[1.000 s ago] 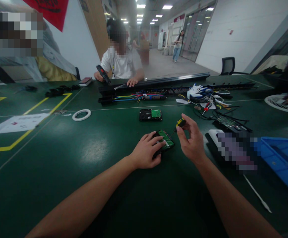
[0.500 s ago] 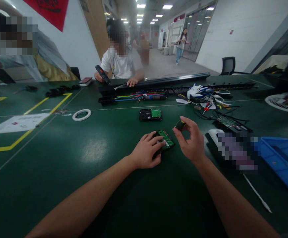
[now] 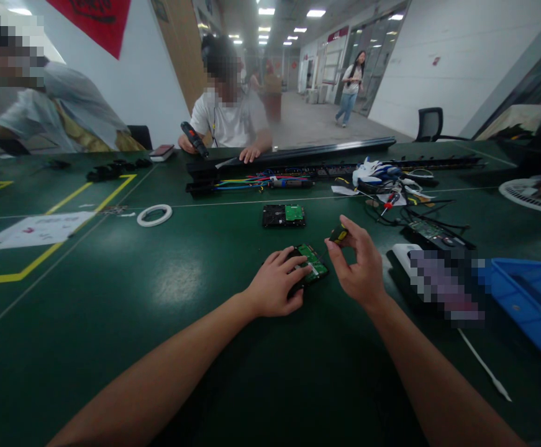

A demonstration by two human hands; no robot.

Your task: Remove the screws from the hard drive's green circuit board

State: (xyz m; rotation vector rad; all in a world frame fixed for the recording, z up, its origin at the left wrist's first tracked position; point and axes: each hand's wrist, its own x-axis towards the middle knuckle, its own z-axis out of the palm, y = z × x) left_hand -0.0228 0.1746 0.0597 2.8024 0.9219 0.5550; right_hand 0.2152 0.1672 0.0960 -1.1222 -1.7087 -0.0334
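My left hand (image 3: 277,282) rests over a hard drive (image 3: 315,263) and holds it against the table, fingers across its top and thumb at the near edge. The drive's green circuit board faces up, and its left part is hidden under my fingers. Between the thumb and fingertips of my right hand (image 3: 359,261) is a small screwdriver (image 3: 338,234) with a dark and yellow handle. Its thin shaft slants down toward the right side of the board; where the tip touches is too small to tell. Just beyond lies a second hard drive (image 3: 284,215), board side up.
On the right are a blue bin (image 3: 526,298), a phone-like slab (image 3: 442,279) with a white cable, and a loose circuit board (image 3: 438,233). Gloves (image 3: 375,172) and wires lie behind. Across the table a person (image 3: 233,121) holds a power screwdriver (image 3: 194,139). A white ring (image 3: 154,215) lies left.
The screwdriver handle has turned in my right fingers and shows more yellow. My left hand stays on the drive. In the background, a walking person has come nearer; the person at far left has shifted.
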